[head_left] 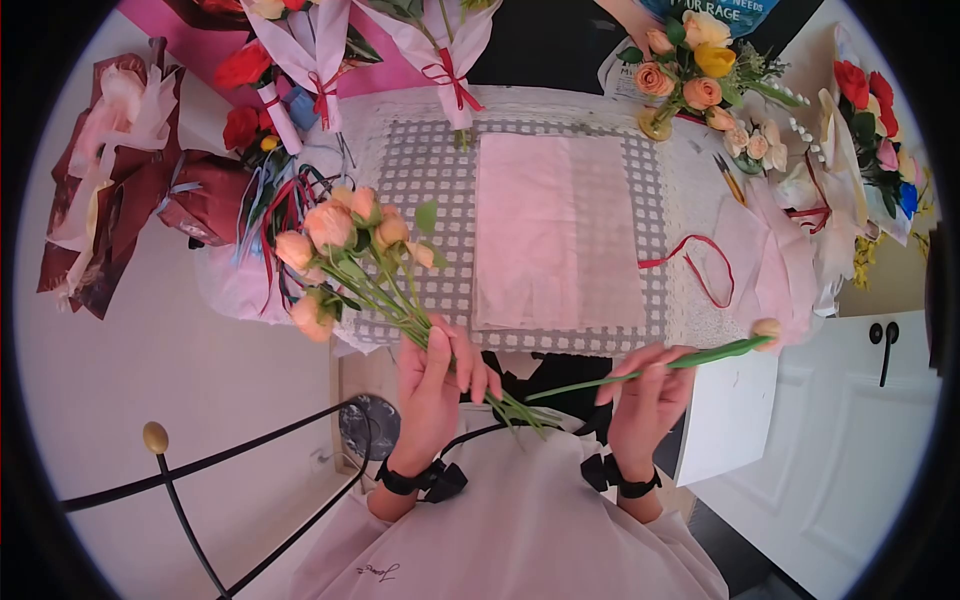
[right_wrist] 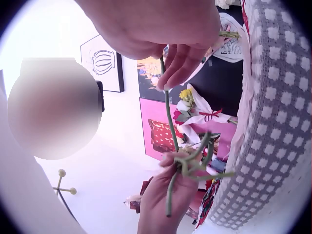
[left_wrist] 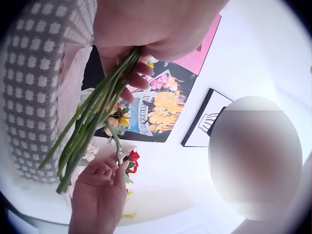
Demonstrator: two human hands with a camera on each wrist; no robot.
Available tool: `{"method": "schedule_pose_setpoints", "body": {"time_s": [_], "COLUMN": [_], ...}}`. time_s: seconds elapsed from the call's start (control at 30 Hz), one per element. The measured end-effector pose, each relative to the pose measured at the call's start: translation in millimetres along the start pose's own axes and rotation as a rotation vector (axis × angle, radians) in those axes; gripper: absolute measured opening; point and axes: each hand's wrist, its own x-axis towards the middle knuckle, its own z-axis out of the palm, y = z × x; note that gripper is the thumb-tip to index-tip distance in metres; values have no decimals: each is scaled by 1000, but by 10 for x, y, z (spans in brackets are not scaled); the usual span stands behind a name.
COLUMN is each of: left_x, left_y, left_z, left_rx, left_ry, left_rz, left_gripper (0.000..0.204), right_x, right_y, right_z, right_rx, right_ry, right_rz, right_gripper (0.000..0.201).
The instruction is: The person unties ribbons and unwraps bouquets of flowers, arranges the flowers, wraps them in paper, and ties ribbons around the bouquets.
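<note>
The left hand [head_left: 432, 385] grips a bunch of peach roses [head_left: 333, 226] by the stems, blooms up and to the left, stem ends trailing toward the lap. In the left wrist view the green stems [left_wrist: 92, 114] hang together below that hand. The right hand [head_left: 648, 400] pinches one single stem [head_left: 590, 384] with a long green leaf [head_left: 722, 352] and a small peach bloom [head_left: 767, 333] at its outer end. The right wrist view shows this stem [right_wrist: 170, 114] running from the right fingertips [right_wrist: 165, 87] toward the left hand [right_wrist: 168, 195].
Folded pink paper [head_left: 525, 230] lies on the grey checked cloth [head_left: 430, 160]. A red ribbon [head_left: 705, 265] curls to its right, near scissors [head_left: 735, 185]. A glass vase of roses [head_left: 655, 124] stands at the back right. Wrapped bouquets [head_left: 455, 85] lie at the back; a black metal rail [head_left: 250, 455] is lower left.
</note>
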Motion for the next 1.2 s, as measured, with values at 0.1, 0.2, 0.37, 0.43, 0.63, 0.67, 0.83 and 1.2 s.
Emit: {"method": "schedule_pose_setpoints", "body": {"time_s": [0.1, 0.2, 0.37, 0.43, 0.63, 0.67, 0.83, 1.2], "left_x": [9, 24, -34, -68, -85, -81, -10, 178], "left_y": [111, 90, 17, -24, -59, -57, -47, -194], "left_z": [31, -93, -151, -141, -122, -116, -44, 212], "left_rx": [39, 104, 153, 166, 173, 175, 161, 85], "left_ry": [55, 37, -27, -63, -92, -89, -127, -292], "left_rz": [21, -39, -215, -260, -304, -302, -366, -359], "left_gripper": [21, 20, 21, 22, 24, 24, 29, 38], "right_x": [153, 349, 591, 728, 1208, 1200, 942, 53], "right_y": [-68, -189, -176, -150, 4, 27, -104, -66], "right_z": [-153, -292, -315, -329, -549, -573, -334, 3], "right_rx": [-39, -352, -644, -678, -764, -761, -1060, -563], "right_ry": [201, 74, -78, -90, -82, -84, 140, -675], "right_rz": [-102, 114, 249, 220, 181, 181, -144, 333], "right_gripper": [10, 10, 18, 19, 25, 25, 29, 19]}}
